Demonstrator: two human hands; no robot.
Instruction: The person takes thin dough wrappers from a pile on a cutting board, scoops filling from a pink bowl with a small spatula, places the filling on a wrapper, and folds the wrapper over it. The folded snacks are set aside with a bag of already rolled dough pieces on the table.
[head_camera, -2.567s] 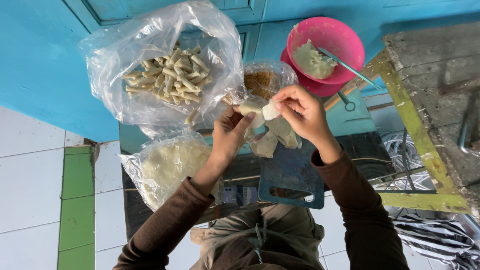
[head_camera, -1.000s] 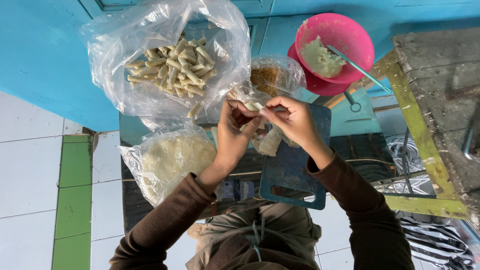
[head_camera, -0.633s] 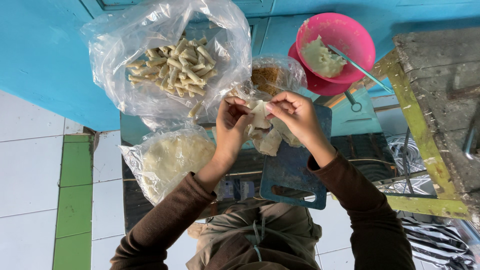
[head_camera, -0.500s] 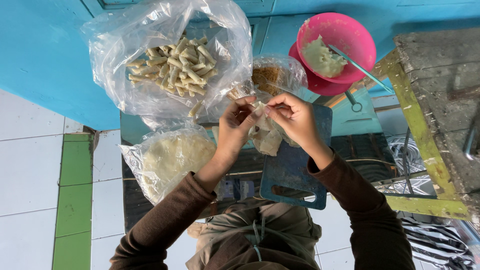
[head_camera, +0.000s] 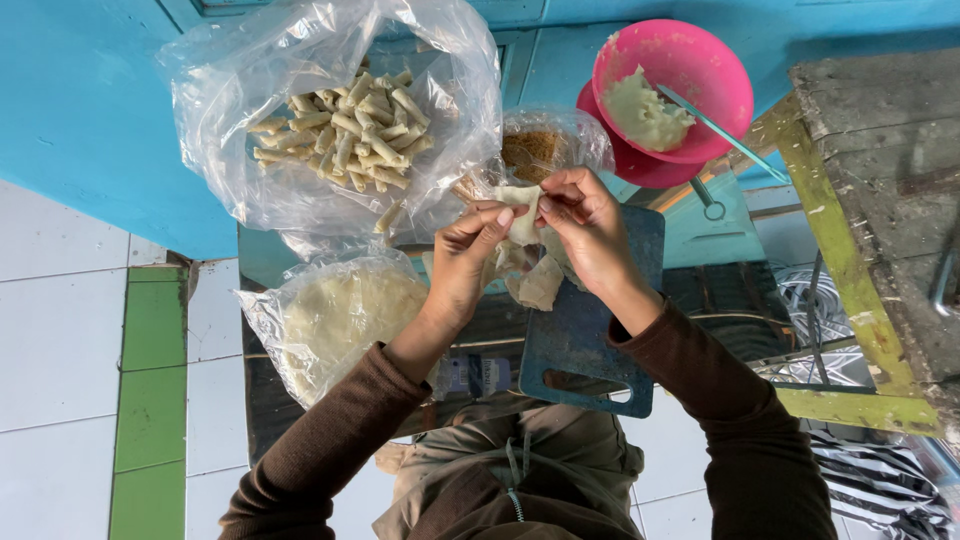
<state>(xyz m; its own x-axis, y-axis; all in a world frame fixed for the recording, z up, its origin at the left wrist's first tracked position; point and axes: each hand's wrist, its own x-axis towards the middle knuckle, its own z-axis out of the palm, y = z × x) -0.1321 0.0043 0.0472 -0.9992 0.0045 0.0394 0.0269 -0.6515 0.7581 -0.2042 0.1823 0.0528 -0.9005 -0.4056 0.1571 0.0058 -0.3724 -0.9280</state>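
My left hand (head_camera: 465, 255) and my right hand (head_camera: 585, 225) both pinch a small pale dough wrapper (head_camera: 522, 212), folding it between the fingertips above a blue cutting board (head_camera: 590, 340). More loose wrapper pieces (head_camera: 535, 280) lie on the board just below my hands. A large clear plastic bag (head_camera: 330, 120) with several finished pale rolls lies beyond my left hand. A pink bowl (head_camera: 690, 70) holding pale filling and a spoon (head_camera: 715, 125) stands beyond my right hand.
A second clear bag with a flat stack of round wrappers (head_camera: 335, 320) lies at the left near my forearm. A small bag of brown filling (head_camera: 535, 150) sits behind my hands. A worn wooden table with a yellow-green edge (head_camera: 830, 230) stands at the right. White and green floor tiles (head_camera: 150, 380) are at the left.
The hands have come closer together around the wrapper and worked it into a tighter fold. The camera has shifted slightly.
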